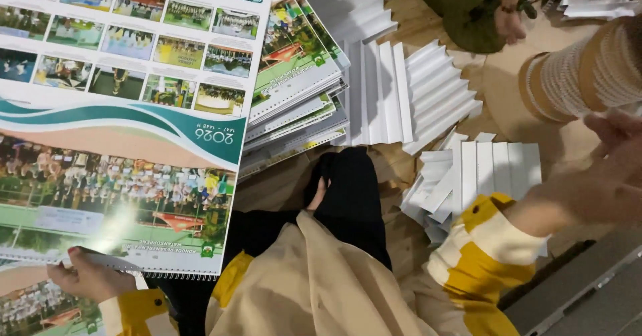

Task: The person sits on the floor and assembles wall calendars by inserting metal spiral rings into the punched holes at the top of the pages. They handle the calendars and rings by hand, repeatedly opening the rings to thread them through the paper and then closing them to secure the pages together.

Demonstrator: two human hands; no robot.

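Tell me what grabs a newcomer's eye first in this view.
The big glossy wall calendar fills the left side, and the left hand grips its wire-bound lower edge. Behind it lies a stack of calendars, with fanned white paper strips on the floor. At the right edge, the blurred right hand reaches toward a roll of white binding wire.

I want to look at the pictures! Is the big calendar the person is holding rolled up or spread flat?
Spread flat. The large glossy wire-bound photo calendar lies fully open, its photo rows showing, while the left hand grips its wire edge.
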